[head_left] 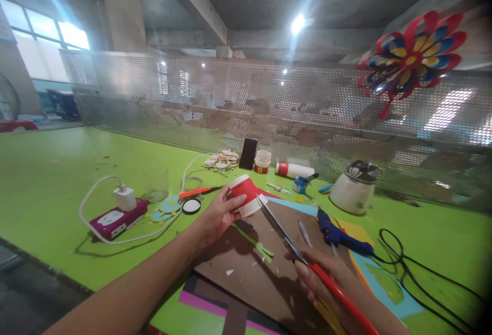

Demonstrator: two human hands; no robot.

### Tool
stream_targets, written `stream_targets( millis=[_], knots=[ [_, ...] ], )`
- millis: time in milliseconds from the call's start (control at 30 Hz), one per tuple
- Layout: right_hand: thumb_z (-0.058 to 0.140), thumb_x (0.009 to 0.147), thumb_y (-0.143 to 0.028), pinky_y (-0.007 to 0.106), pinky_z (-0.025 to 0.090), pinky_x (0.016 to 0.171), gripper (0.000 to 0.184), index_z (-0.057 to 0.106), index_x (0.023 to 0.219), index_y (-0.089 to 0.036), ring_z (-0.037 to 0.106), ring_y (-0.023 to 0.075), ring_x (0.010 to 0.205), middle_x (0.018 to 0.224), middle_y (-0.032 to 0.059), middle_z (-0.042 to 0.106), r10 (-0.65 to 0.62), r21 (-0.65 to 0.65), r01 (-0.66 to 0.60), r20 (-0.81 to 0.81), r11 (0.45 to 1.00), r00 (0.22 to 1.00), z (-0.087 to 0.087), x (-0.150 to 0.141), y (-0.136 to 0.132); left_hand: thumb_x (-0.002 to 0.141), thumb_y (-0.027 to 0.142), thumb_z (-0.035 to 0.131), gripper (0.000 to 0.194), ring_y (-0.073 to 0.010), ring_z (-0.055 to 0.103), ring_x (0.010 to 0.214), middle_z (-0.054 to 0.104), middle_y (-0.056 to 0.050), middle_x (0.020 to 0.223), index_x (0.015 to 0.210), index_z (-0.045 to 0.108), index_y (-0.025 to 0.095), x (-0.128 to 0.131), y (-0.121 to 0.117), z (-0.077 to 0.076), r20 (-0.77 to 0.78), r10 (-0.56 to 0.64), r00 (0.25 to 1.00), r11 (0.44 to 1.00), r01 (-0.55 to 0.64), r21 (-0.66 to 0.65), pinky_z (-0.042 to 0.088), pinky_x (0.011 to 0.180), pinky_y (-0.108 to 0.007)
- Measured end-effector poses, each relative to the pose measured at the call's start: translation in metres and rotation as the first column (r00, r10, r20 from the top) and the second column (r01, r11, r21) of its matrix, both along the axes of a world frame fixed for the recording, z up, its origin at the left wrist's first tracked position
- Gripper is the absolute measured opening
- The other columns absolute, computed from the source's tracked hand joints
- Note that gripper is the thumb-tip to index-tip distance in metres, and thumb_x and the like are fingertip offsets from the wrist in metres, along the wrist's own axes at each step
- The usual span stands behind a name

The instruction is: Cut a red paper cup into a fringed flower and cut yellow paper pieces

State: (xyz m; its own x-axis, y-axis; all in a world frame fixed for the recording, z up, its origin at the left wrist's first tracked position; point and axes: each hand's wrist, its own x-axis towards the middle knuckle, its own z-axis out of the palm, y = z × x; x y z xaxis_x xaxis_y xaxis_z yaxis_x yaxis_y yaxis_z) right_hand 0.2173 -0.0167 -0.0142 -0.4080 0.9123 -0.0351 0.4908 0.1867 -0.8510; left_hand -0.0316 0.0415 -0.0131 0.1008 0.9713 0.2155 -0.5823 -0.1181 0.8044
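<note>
Landmark: brown board [265, 291]. Above its far edge we see a red-and-white paper cup [249, 194], pinched in the left hand [219, 217], thumb flat on the red side. Over the board's right part, the right hand [333, 267] grasps red-handled scissors [282, 233], fingers curled, tips at the cup's white end; finger spread we cannot tell.

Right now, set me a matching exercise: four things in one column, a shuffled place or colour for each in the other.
Things
1. Paper cup
2. Scissors
3. Glue gun
4. White adapter

Places and colours
A. Blue
B. In the right hand
C. On the purple power strip
D. In the left hand

Pairs: 1-D, 2-B, 3-A, 4-C
</note>
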Motion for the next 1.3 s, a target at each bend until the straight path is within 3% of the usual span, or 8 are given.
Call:
stream_targets(
  millis=[333, 433, 533, 600, 767, 967, 1133, 1300],
  knots=[
    [0.049, 0.087, -0.06, 0.03, 0.051, 0.067, 0.052, 0.067, 0.113, -0.019, 0.066, 0.0231, 0.073, 0.078, 0.0065, 0.071, -0.014, 0.187, -0.024, 0.198, 0.982, 0.98, 0.016, -0.001, -0.01, 0.079, 0.019, 0.072, 0.036, -0.0233, 0.066, 0.094, 0.065, -0.013, 0.116, 0.112, 0.06, 0.019, 0.001, -0.006, 0.005, 0.036, -0.094, 0.995, 0.996, 0.094, -0.004, 0.056, 0.082, -0.041],
    [0.056, 0.083, -0.054, 0.032, 0.053, 0.073, 0.046, 0.068, 0.112, -0.021, 0.069, 0.0265, 0.086, 0.097, 0.0085, 0.075, -0.086, 0.28, 0.029, 0.197, 0.96, 0.977, 0.014, -0.004, -0.012, 0.078, 0.019, 0.073, 0.034, -0.0232, 0.066, 0.096, 0.066, -0.012, 0.114, 0.11, 0.061, 0.02, 0.001, -0.005, 0.003, 0.066, -0.12, 0.991, 0.993, 0.12, 0.009, 0.055, 0.085, -0.039],
    [0.058, 0.082, -0.048, 0.033, 0.053, 0.079, 0.047, 0.067, 0.119, -0.02, 0.067, 0.0294, 0.105, 0.12, 0.0117, 0.071, -0.058, 0.333, -0.039, 0.277, 0.942, 0.959, 0.011, -0.003, -0.009, 0.079, 0.02, 0.073, 0.033, -0.0236, 0.066, 0.097, 0.066, -0.01, 0.111, 0.11, 0.061, 0.02, 0.0, -0.003, 0.001, 0.069, -0.126, 0.99, 0.992, 0.126, 0.011, 0.053, 0.088, -0.041],
    [0.057, 0.083, -0.046, 0.034, 0.053, 0.08, 0.049, 0.065, 0.123, -0.019, 0.066, 0.0303, 0.107, 0.123, 0.0136, 0.069, -0.044, 0.339, -0.07, 0.319, 0.938, 0.947, 0.01, -0.003, -0.008, 0.08, 0.02, 0.072, 0.035, -0.0235, 0.066, 0.097, 0.065, -0.01, 0.111, 0.113, 0.06, 0.021, -0.001, -0.002, -0.001, 0.067, -0.135, 0.989, 0.991, 0.135, 0.011, 0.053, 0.089, -0.042],
    [0.053, 0.085, -0.052, 0.034, 0.051, 0.076, 0.046, 0.069, 0.113, -0.02, 0.069, 0.027, 0.091, 0.102, 0.0092, 0.075, -0.093, 0.324, 0.021, 0.208, 0.946, 0.974, 0.013, -0.004, -0.01, 0.082, 0.021, 0.071, 0.035, -0.0224, 0.066, 0.093, 0.065, -0.01, 0.111, 0.115, 0.059, 0.022, -0.001, -0.004, 0.0, 0.063, -0.153, 0.986, 0.988, 0.154, -0.003, 0.056, 0.085, -0.042],
    [0.046, 0.088, -0.061, 0.028, 0.045, 0.054, 0.055, 0.07, 0.109, -0.017, 0.061, 0.0197, 0.06, 0.068, 0.0036, 0.068, -0.052, 0.228, 0.017, 0.148, 0.974, 0.988, 0.007, -0.001, -0.006, 0.078, 0.03, 0.075, 0.042, -0.0247, 0.065, 0.09, 0.066, -0.014, 0.111, 0.115, 0.06, 0.018, 0.003, -0.006, 0.002, 0.017, -0.072, 0.997, 0.996, 0.073, -0.048, 0.059, 0.078, -0.044],
    [0.046, 0.087, -0.067, 0.027, 0.044, 0.051, 0.062, 0.07, 0.11, -0.015, 0.059, 0.0177, 0.056, 0.065, 0.0025, 0.065, -0.068, 0.19, 0.052, 0.078, 0.98, 0.995, 0.003, -0.001, -0.002, 0.078, 0.032, 0.075, 0.046, -0.0191, 0.066, 0.076, 0.068, -0.009, 0.097, 0.117, 0.055, 0.018, 0.003, -0.007, 0.0, 0.055, -0.094, 0.994, 0.989, 0.099, -0.106, 0.058, 0.074, -0.037],
    [0.045, 0.087, -0.067, 0.027, 0.044, 0.053, 0.06, 0.07, 0.109, -0.017, 0.06, 0.0189, 0.058, 0.064, 0.0028, 0.065, -0.085, 0.198, 0.064, 0.099, 0.978, 0.991, 0.003, -0.001, -0.002, 0.079, 0.028, 0.071, 0.051, -0.0209, 0.068, 0.077, 0.069, -0.011, 0.098, 0.125, 0.051, 0.016, 0.0, -0.008, 0.003, 0.077, -0.157, 0.985, 0.979, 0.165, -0.122, 0.057, 0.077, -0.038]
  ],
)
